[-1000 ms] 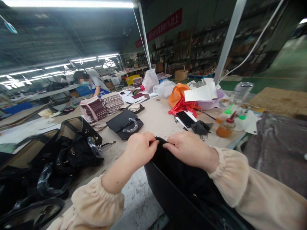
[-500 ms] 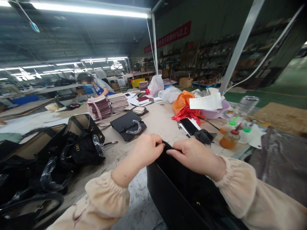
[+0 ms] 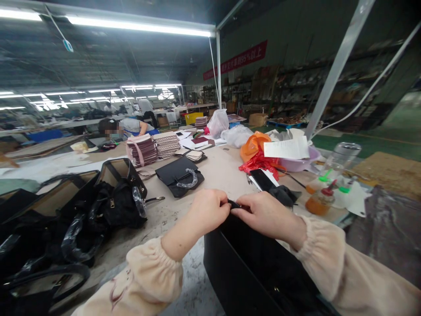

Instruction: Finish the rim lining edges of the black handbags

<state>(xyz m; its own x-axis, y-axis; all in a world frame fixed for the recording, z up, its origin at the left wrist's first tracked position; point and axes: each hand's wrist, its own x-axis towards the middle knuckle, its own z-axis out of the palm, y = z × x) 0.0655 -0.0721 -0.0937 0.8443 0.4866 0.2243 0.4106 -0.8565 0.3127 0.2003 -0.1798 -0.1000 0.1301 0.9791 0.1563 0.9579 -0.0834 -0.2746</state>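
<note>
A black handbag (image 3: pixel 230 267) stands upright in front of me with its top open, its dark lining showing inside. My left hand (image 3: pixel 210 210) pinches the far end of its rim between thumb and fingers. Close beside it, my right hand (image 3: pixel 263 215) is closed on the same rim, thumb toward the left hand. A small gap separates the two sets of fingertips. Beyond the hands lies a black bag piece with a plastic-wrapped handle (image 3: pixel 179 175). The bag's lower part runs out of the bottom of the view.
Several black bags (image 3: pixel 115 197) crowd the table's left side. Behind them are stacks of maroon-edged pieces (image 3: pixel 143 151). To the right are a phone (image 3: pixel 262 180), a red plastic bag (image 3: pixel 259 164), a purple basin (image 3: pixel 296 164) and a glue bottle (image 3: pixel 317 204). A person (image 3: pixel 128 127) bends over the table beyond.
The view has shifted slightly, so the scene sits a little lower and further right. Both hands keep their hold on the handbag's rim, fingertips closer together. The person beyond leans lower.
</note>
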